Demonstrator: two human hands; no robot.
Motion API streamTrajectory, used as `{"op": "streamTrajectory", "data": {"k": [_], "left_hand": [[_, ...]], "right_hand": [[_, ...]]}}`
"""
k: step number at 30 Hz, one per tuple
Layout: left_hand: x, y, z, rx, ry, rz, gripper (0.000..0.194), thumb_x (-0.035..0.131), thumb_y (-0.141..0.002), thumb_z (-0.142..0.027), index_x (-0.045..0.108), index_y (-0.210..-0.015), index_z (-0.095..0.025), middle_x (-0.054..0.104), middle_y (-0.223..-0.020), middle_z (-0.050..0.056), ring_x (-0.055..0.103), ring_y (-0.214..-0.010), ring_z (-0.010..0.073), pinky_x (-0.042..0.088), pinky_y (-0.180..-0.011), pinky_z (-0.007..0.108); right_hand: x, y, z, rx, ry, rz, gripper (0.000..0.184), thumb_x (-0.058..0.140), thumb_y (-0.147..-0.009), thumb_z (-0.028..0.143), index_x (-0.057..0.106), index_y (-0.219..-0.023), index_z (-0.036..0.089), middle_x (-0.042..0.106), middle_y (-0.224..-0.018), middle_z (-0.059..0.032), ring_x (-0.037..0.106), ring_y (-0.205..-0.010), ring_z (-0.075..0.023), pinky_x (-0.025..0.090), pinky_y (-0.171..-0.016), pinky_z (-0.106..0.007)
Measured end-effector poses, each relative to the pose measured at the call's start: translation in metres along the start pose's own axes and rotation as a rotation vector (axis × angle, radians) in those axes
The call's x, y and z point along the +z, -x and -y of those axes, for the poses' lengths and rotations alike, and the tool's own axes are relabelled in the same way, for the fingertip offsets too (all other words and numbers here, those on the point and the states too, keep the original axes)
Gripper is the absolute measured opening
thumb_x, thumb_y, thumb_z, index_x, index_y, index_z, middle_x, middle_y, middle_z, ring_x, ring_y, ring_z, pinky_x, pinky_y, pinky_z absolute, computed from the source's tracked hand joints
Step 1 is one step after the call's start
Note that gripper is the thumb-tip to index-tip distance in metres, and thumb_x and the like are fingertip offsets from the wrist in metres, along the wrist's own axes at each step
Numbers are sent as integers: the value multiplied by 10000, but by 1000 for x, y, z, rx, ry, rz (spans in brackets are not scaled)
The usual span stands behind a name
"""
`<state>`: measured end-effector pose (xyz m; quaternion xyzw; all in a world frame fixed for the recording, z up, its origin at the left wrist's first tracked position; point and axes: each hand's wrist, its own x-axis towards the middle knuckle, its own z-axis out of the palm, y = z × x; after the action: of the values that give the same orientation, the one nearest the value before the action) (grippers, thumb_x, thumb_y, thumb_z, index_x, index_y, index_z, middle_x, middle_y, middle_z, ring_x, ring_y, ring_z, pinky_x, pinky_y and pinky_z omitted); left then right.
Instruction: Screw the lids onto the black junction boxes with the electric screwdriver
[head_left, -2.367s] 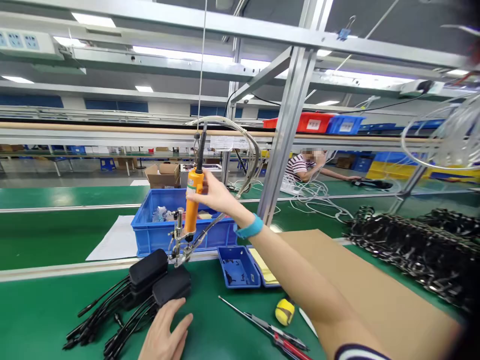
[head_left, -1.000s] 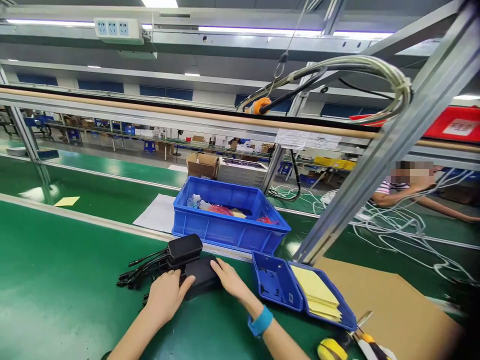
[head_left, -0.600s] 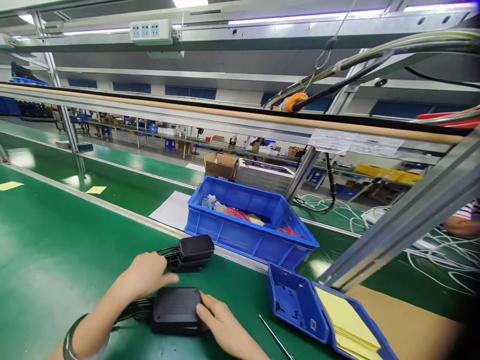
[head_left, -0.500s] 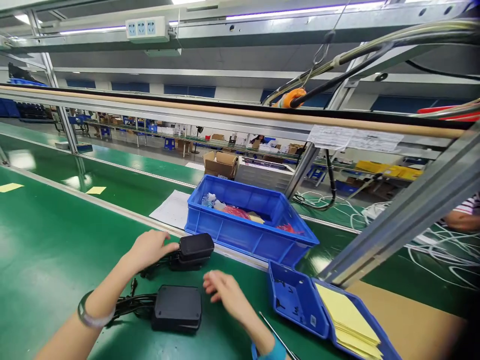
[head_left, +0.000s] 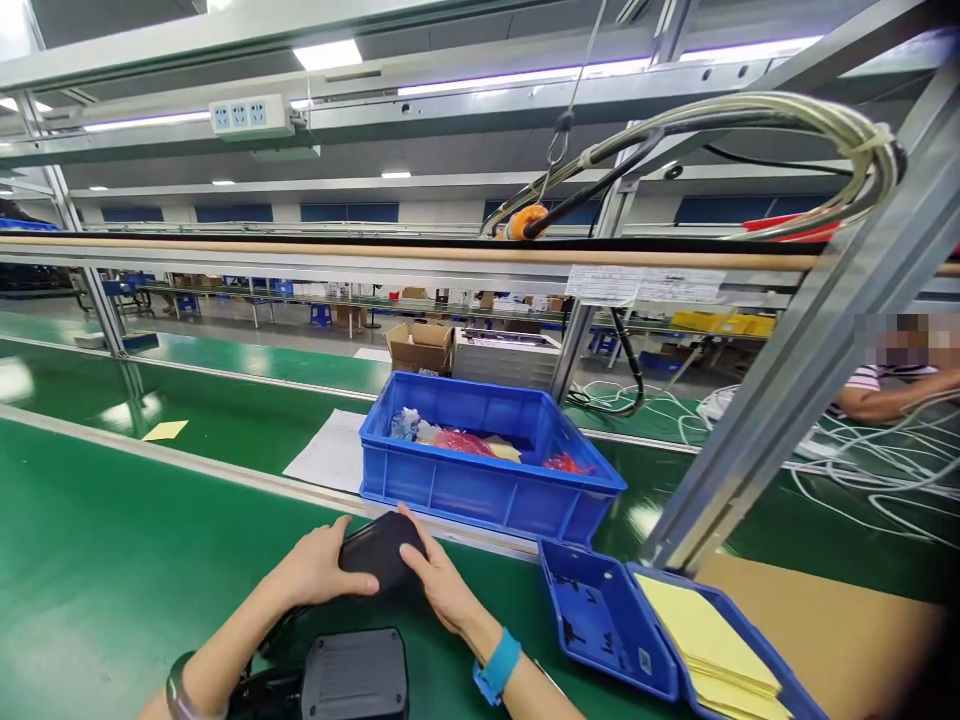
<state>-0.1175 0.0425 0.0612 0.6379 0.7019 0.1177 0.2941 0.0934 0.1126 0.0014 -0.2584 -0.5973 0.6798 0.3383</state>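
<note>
Between my two hands is a black power adapter point(head_left: 381, 552), tilted above the green work surface. My left hand point(head_left: 319, 565) grips its left side, thumb along the near face. On its right side, my right hand point(head_left: 439, 580) closes with thumb in front and fingers behind. A second black adapter point(head_left: 355, 675) lies on the green surface just below, its dark cable bundle point(head_left: 266, 690) under my left forearm. A thin metal rod point(head_left: 551, 678) is partly hidden by my right forearm.
A large blue bin point(head_left: 480, 485) with bagged bits stands ahead. To the right are a small blue tray point(head_left: 607, 625) with dark small parts and a stack of yellow paper point(head_left: 705, 640). A metal post point(head_left: 795, 400) rises at right; a person point(head_left: 892, 385) sits beyond, near white cables point(head_left: 847, 490).
My right hand has come over to the rear adapter, and both hands now hold it, turned and raised. The other adapter remains on the surface. The camera view has tilted up.
</note>
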Motion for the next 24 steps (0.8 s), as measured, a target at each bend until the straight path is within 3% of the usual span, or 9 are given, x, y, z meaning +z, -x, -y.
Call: {"op": "streamTrajectory", "data": {"k": [4, 6, 8, 12, 14, 17, 20, 24], "left_hand": [[22, 3, 2, 49, -251, -177, 1290, 866, -466, -354, 195, -1514, -17, 427, -1389, 262, 412, -1276, 371, 317, -1093, 431], [30, 1, 5, 67, -295, -184, 1294, 837, -454, -232, 143, -1525, -24, 335, -1455, 269, 316, -1351, 371, 222, -1150, 450], [36, 0, 8, 91, -245, -159, 1264, 779, -485, -189, 90, -1535, -45, 289, -1481, 263, 256, -1391, 362, 170, -1170, 470], [41, -3, 12, 125, -134, -76, 1231, 666, -494, -89, 16, -1539, -62, 118, -1535, 274, 81, -1459, 373, 124, -1188, 458], [43, -6, 14, 123, -107, -57, 1231, 599, -471, -21, -15, -1537, -63, 19, -1546, 281, 33, -1470, 369, 143, -1189, 431], [44, -10, 17, 179, -46, -93, 1281, 616, -444, -2, -39, -1541, -97, -9, -1552, 261, 98, -1467, 351, 207, -1180, 399], [40, -9, 11, 375, -81, -223, 1241, 680, -523, -103, -13, -1551, -160, -12, -1572, 217, 86, -1467, 352, 186, -1188, 452], [33, 8, -22, 721, -91, -499, 1154, 613, -630, -145, -87, -1541, -242, 132, -1563, 172, 124, -1456, 370, 112, -1182, 563]], "right_hand": [[-14, 9, 0, -49, 346, 162, 1168, 823, -631, 453, 131, -1543, 226, -45, -1625, -52, -50, -1502, -206, 40, -1229, -380], [-16, 9, -3, 16, 498, 179, 1321, 852, -569, 392, -23, -1542, 210, -174, -1604, -59, -141, -1488, -210, 29, -1225, -393], [-15, 5, -8, 82, 579, 181, 1443, 864, -514, 393, -145, -1516, 153, -204, -1590, -115, -167, -1481, -236, 13, -1220, -419], [-8, -4, -22, 86, 673, 175, 1584, 876, -425, 480, -219, -1475, 27, -22, -1581, -269, -31, -1493, -317, 16, -1216, -464], [-4, -6, -27, 58, 684, 113, 1559, 890, -406, 472, -129, -1506, 47, 82, -1570, -274, 61, -1484, -336, 65, -1217, -476], [2, -3, -22, -12, 648, 13, 1430, 908, -390, 340, 52, -1508, 92, 189, -1539, -244, 170, -1451, -334, 143, -1214, -466], [8, 9, 9, -184, 709, -51, 1230, 840, -422, 163, 192, -1468, 145, 297, -1462, -188, 270, -1388, -318, 230, -1193, -463], [18, 47, 86, -555, 897, -42, 1061, 703, -569, 121, 207, -1496, 269, 361, -1348, -114, 345, -1308, -288, 315, -1145, -481]]}}
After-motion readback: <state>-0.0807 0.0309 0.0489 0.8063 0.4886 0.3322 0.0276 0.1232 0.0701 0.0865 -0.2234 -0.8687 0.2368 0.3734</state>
